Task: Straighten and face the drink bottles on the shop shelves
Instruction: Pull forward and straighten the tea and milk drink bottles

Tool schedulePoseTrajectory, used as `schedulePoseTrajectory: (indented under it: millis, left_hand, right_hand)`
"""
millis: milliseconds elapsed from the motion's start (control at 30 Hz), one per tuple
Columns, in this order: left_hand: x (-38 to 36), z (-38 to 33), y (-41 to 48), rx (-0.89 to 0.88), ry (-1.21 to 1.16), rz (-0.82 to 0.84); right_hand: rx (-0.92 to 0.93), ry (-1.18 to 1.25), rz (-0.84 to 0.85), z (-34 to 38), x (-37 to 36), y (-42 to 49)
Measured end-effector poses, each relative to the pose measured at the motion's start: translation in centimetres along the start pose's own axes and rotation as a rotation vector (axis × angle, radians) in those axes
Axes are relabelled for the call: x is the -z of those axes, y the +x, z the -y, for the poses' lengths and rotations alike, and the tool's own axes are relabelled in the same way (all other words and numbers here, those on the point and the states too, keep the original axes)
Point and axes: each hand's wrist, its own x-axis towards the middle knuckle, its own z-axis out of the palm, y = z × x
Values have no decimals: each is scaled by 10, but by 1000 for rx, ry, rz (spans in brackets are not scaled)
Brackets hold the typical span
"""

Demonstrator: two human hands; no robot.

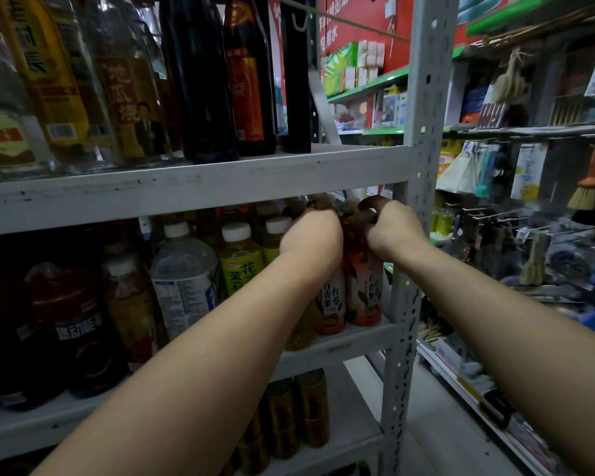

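Now I am in the facing step, at the right end of the middle shelf, just beside the grey post. My left hand is curled over the neck of the left tea bottle, its fingers hidden from me. My right hand grips the neck of the right tea bottle, fingers bent round it. Both forearms reach forward, close together. Next, I judge, each label must turn to the front
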Motion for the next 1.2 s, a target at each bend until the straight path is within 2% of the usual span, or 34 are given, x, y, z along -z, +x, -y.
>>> schedulePoseTrajectory:
  millis: [100, 333, 400, 467, 500, 600, 733, 900, 1000, 1200]
  left_hand:
    - [-4, 2, -4, -43, -20, -101]
    - [1, 5, -22, -62, -126, -115]
    - [4, 18, -34, -101, -184, -170]
    - [10, 40, -55, -189, -245, -319]
    - [14, 54, -67, -240, -278, -405]
    - [26, 97, -94, -234, -271, -550]
    - [37, 126, -88, 2, -159, -378]
    - [40, 126, -65, 55, -179, -157]
    - [35, 125, -59, 15, -116, -169]
    - [28, 125, -61, -34, -119, -230]
  right_hand:
    - [-23, 28, -13, 3, 1, 1]
    - [42, -55, -51, 3, 3, -13]
    - [154, -78, -177, 3, 1, -25]
    - [340, -72, -320, 5, -5, -43]
    - [423, -39, -336, 8, -10, -52]
    - [527, 102, -163, 23, -24, -60]
    - [406, 203, 209, 51, -31, -38]
    - [249, 269, 449, 70, -42, -23]
    - [244, 297, 394, 72, -47, -24]
    - [383, 186, 234, 68, -53, -26]
